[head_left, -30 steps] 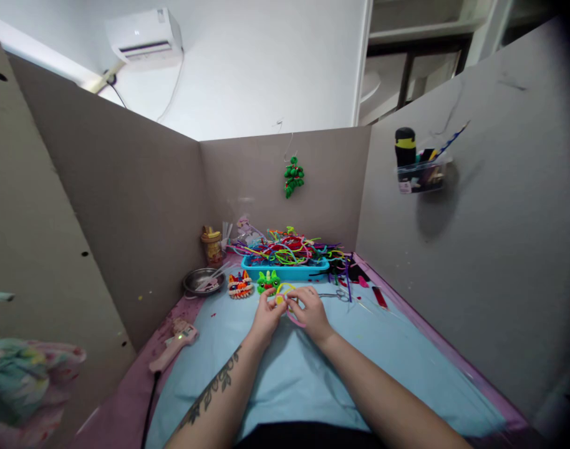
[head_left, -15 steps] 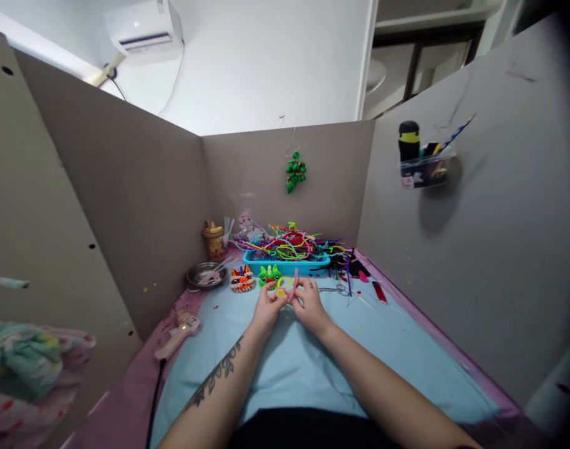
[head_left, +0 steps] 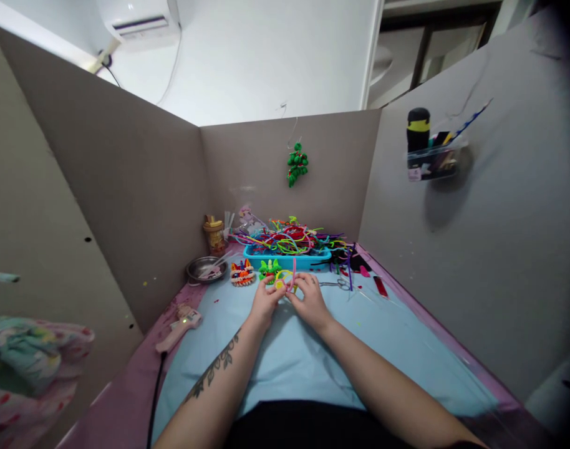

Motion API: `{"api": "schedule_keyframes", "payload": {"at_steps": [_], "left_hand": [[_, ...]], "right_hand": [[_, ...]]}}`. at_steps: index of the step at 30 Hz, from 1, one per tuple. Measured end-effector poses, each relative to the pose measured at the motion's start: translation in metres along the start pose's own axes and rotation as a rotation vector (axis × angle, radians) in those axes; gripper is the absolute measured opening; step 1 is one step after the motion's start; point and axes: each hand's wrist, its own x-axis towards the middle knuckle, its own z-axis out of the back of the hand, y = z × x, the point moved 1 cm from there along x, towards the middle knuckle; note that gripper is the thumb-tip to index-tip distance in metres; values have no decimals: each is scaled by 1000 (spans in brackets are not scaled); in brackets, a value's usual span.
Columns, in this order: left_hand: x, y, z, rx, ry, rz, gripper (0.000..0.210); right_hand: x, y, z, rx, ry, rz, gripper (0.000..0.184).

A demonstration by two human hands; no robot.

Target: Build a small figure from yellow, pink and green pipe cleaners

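My left hand [head_left: 265,300] pinches a small yellow and pink pipe-cleaner piece [head_left: 279,284] with loops of yellow. Close beside it, my right hand [head_left: 309,302] has its fingers closed on a pink pipe cleaner [head_left: 294,268], whose free end stands upright. The fingertips nearly meet and hide where the two parts join. Just behind my left hand is a green pipe-cleaner animal head [head_left: 269,270] with a red mouth. An orange and white one [head_left: 242,274] sits left of it. Scissors [head_left: 338,284] lie to the right of my right hand.
Behind the hands stands a blue tray [head_left: 287,261] heaped with coloured pipe cleaners. A metal bowl [head_left: 205,269], a lidded cup [head_left: 214,237] and a pink glue gun [head_left: 179,328] with its cord are at the left. A red strip [head_left: 380,287] lies at the right. Grey panels enclose the table.
The camera view has shifted slightly. Both hands keep their grip close together, and the pink pipe cleaner stands a little more upright than before.
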Motion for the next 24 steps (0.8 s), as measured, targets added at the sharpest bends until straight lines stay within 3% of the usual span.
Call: {"api": "schedule_keyframes", "payload": {"at_steps": [6, 14, 24], "left_hand": [[0, -1, 1, -38, 91, -4, 61], [-2, 0, -1, 26, 31, -49, 60], [-3, 4, -4, 65, 101, -139, 58]], "right_hand": [[1, 0, 3, 5, -38, -23, 7], [-1, -4, 0, 11, -32, -43, 6], [-1, -10, -3, -29, 21, -57, 12]]}}
